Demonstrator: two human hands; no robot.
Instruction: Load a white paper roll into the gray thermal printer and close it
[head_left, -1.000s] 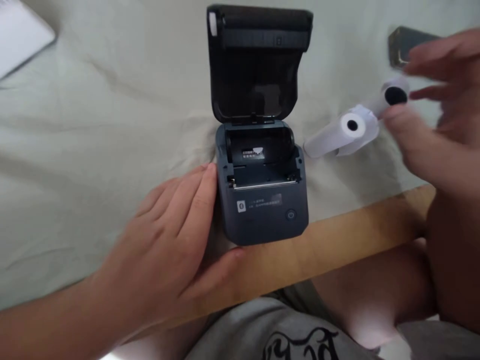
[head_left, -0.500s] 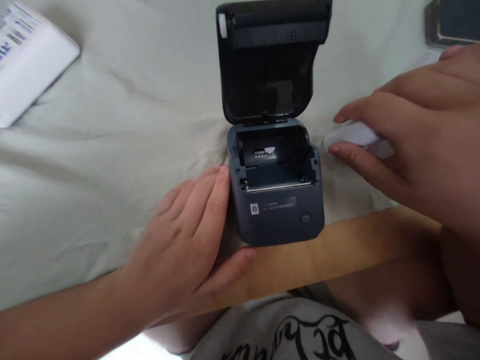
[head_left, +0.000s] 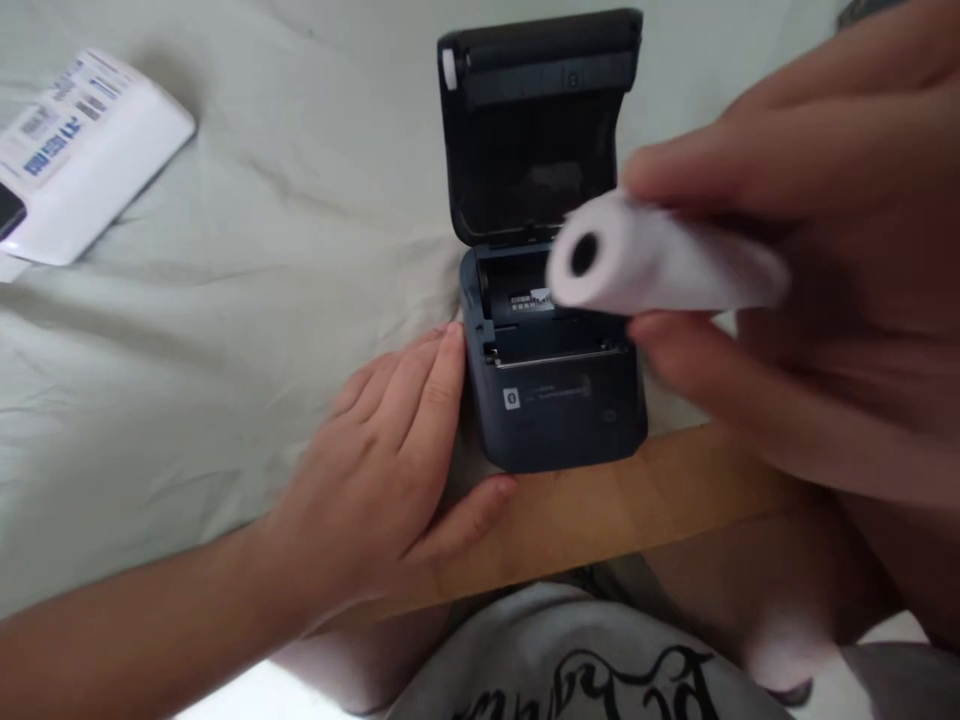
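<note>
A dark blue label printer [head_left: 559, 415] stands near the front edge with its black lid [head_left: 529, 130] swung up and its paper bay exposed. My left hand [head_left: 390, 450] lies flat along the printer's left side, fingers stretched out and thumb by its front. Between thumb and fingers, my right hand [head_left: 810, 250] grips a white paper roll [head_left: 660, 260], its hollow core facing left. The roll is held above the right part of the bay and hides some of it; motion blurs it slightly.
Pale green cloth [head_left: 225, 330] covers the surface, with a wooden edge [head_left: 600, 510] along the front. At the upper left lies a white package [head_left: 120, 170] with a printed label. A dark object [head_left: 862, 12] shows partly at the top right.
My right hand has lifted the paper roll from the cloth beside the printer and moved it left, over the bay. My left hand has stayed at the printer's side.
</note>
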